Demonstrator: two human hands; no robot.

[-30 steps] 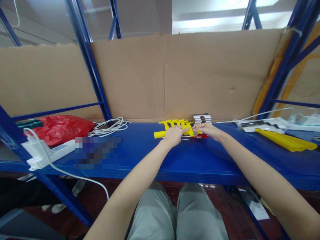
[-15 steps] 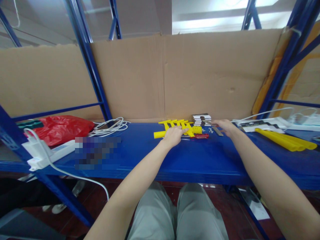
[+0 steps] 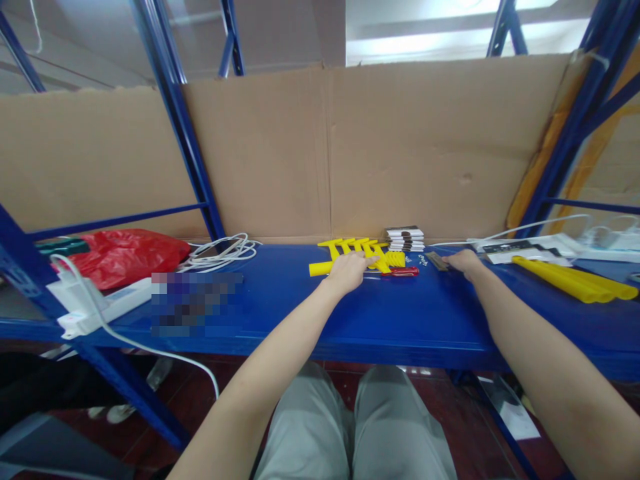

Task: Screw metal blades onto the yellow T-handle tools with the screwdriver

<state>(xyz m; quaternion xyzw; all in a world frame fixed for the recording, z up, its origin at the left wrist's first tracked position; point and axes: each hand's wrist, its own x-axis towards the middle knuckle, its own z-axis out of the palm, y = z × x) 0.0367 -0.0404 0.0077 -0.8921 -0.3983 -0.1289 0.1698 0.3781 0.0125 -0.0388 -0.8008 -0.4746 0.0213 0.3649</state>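
Observation:
My left hand (image 3: 349,270) rests among the yellow plastic pieces with its fingers curled over a yellow tube-like handle (image 3: 319,269), whose end shows to the left. Several yellow T-shaped pieces (image 3: 345,247) lie in a row just behind this hand. A screwdriver with a red handle (image 3: 404,271) lies right of it, its shaft partly hidden. My right hand (image 3: 465,262) is low over the table, fingertips pinched at the right edge of a flat grey metal strip (image 3: 437,261). Small silvery pieces (image 3: 423,260), too small to identify, lie left of the strip.
Behind stands a stack of small white-and-black packets (image 3: 404,238) near the cardboard wall (image 3: 400,147). Yellow tubes (image 3: 575,280) lie to the right on the blue table (image 3: 390,313). A red plastic bag (image 3: 137,257), a white power strip (image 3: 120,300) and coiled white cable (image 3: 225,253) occupy the left.
My right hand has moved right and slightly down, from beyond the metal strip to its right edge. My left hand stays over the yellow pieces.

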